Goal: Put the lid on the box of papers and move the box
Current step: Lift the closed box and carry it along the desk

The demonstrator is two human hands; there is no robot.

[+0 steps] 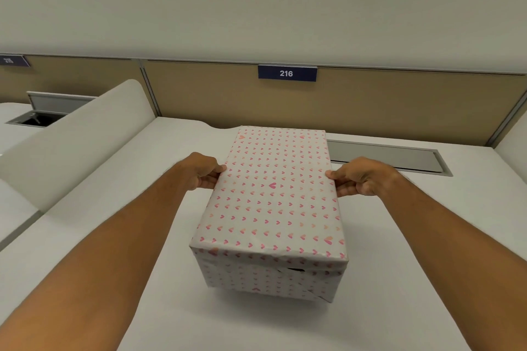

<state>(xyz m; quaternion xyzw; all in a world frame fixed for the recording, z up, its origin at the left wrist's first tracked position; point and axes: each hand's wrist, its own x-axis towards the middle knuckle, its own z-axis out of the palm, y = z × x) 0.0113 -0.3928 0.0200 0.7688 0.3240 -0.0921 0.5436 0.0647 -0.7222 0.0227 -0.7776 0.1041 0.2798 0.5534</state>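
Head view looks down on a white desk [385, 279] with a box [271, 276] wrapped in pale paper printed with small pink hearts standing at its middle. Its lid [273, 194], covered in the same paper, sits on top of the box and closes it; a small dark gap and some torn, creased wrapping show along the near edge where lid meets box. Left hand [204, 172] grips the lid's left long edge, thumb on top and fingers curled against the side. Right hand [359, 177] grips the opposite long edge the same way, thumb on the top face, fingers wrapped onto the side. Both forearms reach in from the near corners toward the box. Whether the box rests on the desk or is raised just off it cannot be told. Beyond the box, to its right, a grey cable flap [387, 155] lies flush in the desk. Behind the box stands a tan partition [399, 102] carrying a dark blue number plate [287, 73] reading 216. Left of the box rises a white rounded divider [77, 137].
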